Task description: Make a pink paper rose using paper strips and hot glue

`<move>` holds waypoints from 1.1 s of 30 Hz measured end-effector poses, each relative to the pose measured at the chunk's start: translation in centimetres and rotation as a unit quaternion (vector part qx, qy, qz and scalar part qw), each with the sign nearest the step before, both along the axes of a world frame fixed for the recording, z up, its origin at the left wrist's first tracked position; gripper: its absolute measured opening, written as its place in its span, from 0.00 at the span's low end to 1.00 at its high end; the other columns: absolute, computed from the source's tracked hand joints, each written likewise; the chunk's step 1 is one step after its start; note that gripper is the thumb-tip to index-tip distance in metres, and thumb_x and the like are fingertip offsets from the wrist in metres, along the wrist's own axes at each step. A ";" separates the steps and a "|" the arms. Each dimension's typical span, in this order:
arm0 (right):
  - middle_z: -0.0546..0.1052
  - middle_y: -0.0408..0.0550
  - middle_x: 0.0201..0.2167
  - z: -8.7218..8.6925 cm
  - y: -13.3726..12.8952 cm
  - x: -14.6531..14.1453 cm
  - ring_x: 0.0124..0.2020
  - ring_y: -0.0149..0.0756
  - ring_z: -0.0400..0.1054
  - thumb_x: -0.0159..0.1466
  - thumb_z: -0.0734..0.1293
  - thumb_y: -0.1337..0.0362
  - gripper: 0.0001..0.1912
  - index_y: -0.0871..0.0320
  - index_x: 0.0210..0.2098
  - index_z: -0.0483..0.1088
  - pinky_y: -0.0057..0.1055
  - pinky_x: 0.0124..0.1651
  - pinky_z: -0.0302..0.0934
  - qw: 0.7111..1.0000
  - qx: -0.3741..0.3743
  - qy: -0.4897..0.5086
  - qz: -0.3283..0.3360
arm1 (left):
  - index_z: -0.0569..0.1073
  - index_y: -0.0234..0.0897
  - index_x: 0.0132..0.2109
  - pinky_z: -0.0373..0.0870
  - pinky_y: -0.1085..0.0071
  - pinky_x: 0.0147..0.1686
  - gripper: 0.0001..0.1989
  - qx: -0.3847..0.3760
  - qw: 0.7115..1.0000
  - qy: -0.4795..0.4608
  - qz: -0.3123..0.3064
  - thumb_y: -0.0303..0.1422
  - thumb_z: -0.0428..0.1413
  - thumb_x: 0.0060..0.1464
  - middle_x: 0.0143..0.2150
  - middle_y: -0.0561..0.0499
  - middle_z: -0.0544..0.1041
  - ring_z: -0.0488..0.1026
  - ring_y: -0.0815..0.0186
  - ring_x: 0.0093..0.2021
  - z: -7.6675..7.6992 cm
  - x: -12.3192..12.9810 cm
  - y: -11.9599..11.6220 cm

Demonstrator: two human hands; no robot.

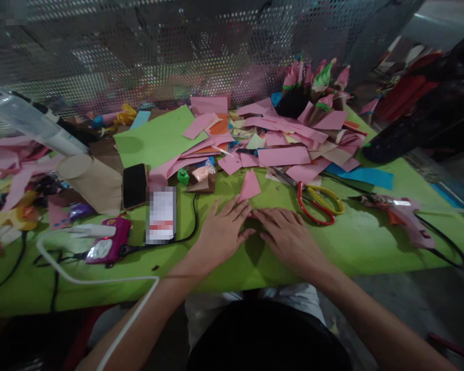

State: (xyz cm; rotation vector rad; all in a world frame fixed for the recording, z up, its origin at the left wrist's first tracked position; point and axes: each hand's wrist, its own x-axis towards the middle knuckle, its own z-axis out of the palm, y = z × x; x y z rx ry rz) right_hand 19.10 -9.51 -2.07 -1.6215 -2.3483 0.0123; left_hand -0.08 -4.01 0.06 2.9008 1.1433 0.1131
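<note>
Across the green tabletop (232, 275), the pink paper piece (250, 185) points lengthwise away just beyond your nearer left hand (225, 231), fingers outstretched there and on your right hand (292, 237), any grip beneath impossible to tell.

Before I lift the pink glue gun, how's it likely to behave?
Glue gun may tug: black cord trails from its handle. Probably won't flop, since it looks like rigid plastic. Unlikely to roll, given the angled handle.
</note>
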 end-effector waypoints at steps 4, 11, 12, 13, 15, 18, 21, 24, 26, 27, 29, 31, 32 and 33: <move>0.75 0.55 0.55 0.2 0.2 -0.1 0.53 0.48 0.66 0.69 0.62 0.65 0.21 0.59 0.61 0.66 0.44 0.53 0.58 1.000 0.008 -0.020 -0.002 | 0.63 0.38 0.66 0.55 0.49 0.67 0.26 -0.012 1.000 -0.004 0.008 0.44 0.41 0.68 0.67 0.45 0.66 0.58 0.57 0.70 -0.2 0.2 0.4; 0.76 0.56 0.54 0.7 0.8 -0.2 0.52 0.48 0.67 0.70 0.61 0.64 0.19 0.59 0.59 0.67 0.44 0.54 0.56 0.998 0.021 -0.052 0.003 | 0.62 0.37 0.67 0.54 0.48 0.67 0.25 -0.022 1.000 -0.007 0.014 0.42 0.40 0.69 0.68 0.46 0.65 0.59 0.58 0.69 -0.4 0.4 0.8; 0.76 0.56 0.54 0.7 0.9 -0.2 0.52 0.48 0.67 0.70 0.61 0.64 0.19 0.59 0.59 0.67 0.44 0.54 0.56 0.998 0.017 -0.052 0.003 | 0.62 0.37 0.67 0.54 0.47 0.67 0.25 -0.022 1.000 -0.009 0.014 0.42 0.40 0.69 0.68 0.45 0.65 0.59 0.58 0.69 -0.4 0.4 0.9; 0.76 0.57 0.54 0.7 0.9 -0.2 0.52 0.48 0.67 0.69 0.62 0.64 0.19 0.60 0.58 0.67 0.44 0.54 0.55 0.998 0.015 -0.053 0.002 | 0.63 0.36 0.66 0.54 0.47 0.67 0.25 -0.021 1.000 -0.011 0.015 0.42 0.40 0.69 0.68 0.45 0.65 0.60 0.58 0.69 -0.4 0.5 1.0; 0.75 0.56 0.54 0.7 0.9 -0.3 0.52 0.48 0.66 0.69 0.62 0.65 0.19 0.61 0.58 0.67 0.44 0.55 0.54 0.998 0.013 -0.057 -0.001 | 0.63 0.35 0.66 0.53 0.47 0.67 0.26 -0.017 1.000 -0.016 0.015 0.42 0.40 0.69 0.68 0.44 0.65 0.61 0.58 0.69 -0.4 0.6 0.9; 0.75 0.55 0.55 0.6 0.5 -0.4 0.53 0.48 0.66 0.69 0.63 0.64 0.20 0.60 0.60 0.66 0.45 0.56 0.54 0.998 0.019 -0.063 -0.003 | 0.63 0.35 0.66 0.54 0.48 0.67 0.26 -0.006 1.000 -0.018 0.013 0.43 0.41 0.68 0.68 0.43 0.65 0.60 0.57 0.69 -0.4 0.5 0.4; 0.74 0.55 0.57 0.5 0.2 -0.4 0.54 0.47 0.66 0.69 0.62 0.63 0.21 0.60 0.61 0.65 0.44 0.56 0.53 0.998 0.021 -0.062 -0.003 | 0.62 0.34 0.67 0.54 0.48 0.67 0.27 0.001 1.000 -0.014 0.014 0.43 0.42 0.68 0.68 0.43 0.65 0.60 0.57 0.69 -0.4 0.4 0.0; 0.74 0.54 0.58 0.5 0.3 -0.4 0.55 0.47 0.65 0.70 0.62 0.62 0.20 0.59 0.60 0.66 0.44 0.57 0.53 0.998 0.016 -0.058 -0.007 | 0.60 0.34 0.67 0.53 0.47 0.68 0.28 -0.007 1.000 -0.006 0.017 0.44 0.42 0.68 0.69 0.44 0.62 0.59 0.57 0.70 -0.5 0.4 0.1; 0.74 0.54 0.58 0.5 0.5 -0.3 0.55 0.47 0.65 0.70 0.61 0.61 0.20 0.58 0.60 0.66 0.45 0.57 0.52 0.998 0.014 -0.054 -0.011 | 0.60 0.34 0.68 0.53 0.47 0.68 0.28 -0.012 1.000 -0.004 0.018 0.44 0.42 0.68 0.70 0.44 0.61 0.58 0.57 0.70 -0.4 0.5 0.3; 0.74 0.54 0.58 0.5 0.6 -0.3 0.55 0.48 0.65 0.70 0.61 0.61 0.20 0.58 0.60 0.66 0.45 0.57 0.53 0.998 0.014 -0.053 -0.013 | 0.60 0.34 0.68 0.52 0.47 0.68 0.28 -0.013 1.000 -0.004 0.018 0.44 0.42 0.68 0.70 0.44 0.61 0.58 0.57 0.70 -0.4 0.5 0.3; 0.74 0.53 0.58 0.6 0.5 -0.3 0.55 0.48 0.65 0.70 0.61 0.61 0.20 0.58 0.60 0.66 0.45 0.57 0.53 0.998 0.016 -0.053 -0.013 | 0.60 0.34 0.68 0.53 0.47 0.68 0.28 -0.014 1.000 -0.005 0.018 0.44 0.42 0.68 0.70 0.44 0.61 0.58 0.56 0.70 -0.4 0.4 0.1; 0.74 0.53 0.58 0.6 0.3 -0.2 0.55 0.48 0.65 0.70 0.62 0.61 0.21 0.58 0.61 0.66 0.45 0.57 0.53 0.998 0.019 -0.056 -0.008 | 0.60 0.35 0.68 0.54 0.47 0.67 0.27 -0.011 1.000 -0.006 0.020 0.43 0.42 0.68 0.70 0.44 0.61 0.59 0.57 0.70 -0.5 0.3 -0.2; 0.74 0.53 0.58 0.6 0.2 -0.2 0.55 0.48 0.65 0.70 0.62 0.62 0.21 0.58 0.61 0.66 0.45 0.57 0.53 0.998 0.020 -0.057 -0.005 | 0.59 0.35 0.68 0.55 0.47 0.67 0.27 -0.009 1.000 -0.006 0.022 0.43 0.42 0.68 0.70 0.44 0.61 0.59 0.57 0.70 -0.5 0.3 -0.3; 0.74 0.53 0.58 0.6 0.2 -0.2 0.55 0.47 0.65 0.70 0.61 0.62 0.21 0.58 0.61 0.66 0.45 0.57 0.53 0.998 0.020 -0.057 -0.002 | 0.59 0.35 0.68 0.55 0.47 0.67 0.27 -0.006 1.000 -0.007 0.024 0.42 0.42 0.68 0.70 0.44 0.61 0.59 0.57 0.70 -0.6 0.3 -0.4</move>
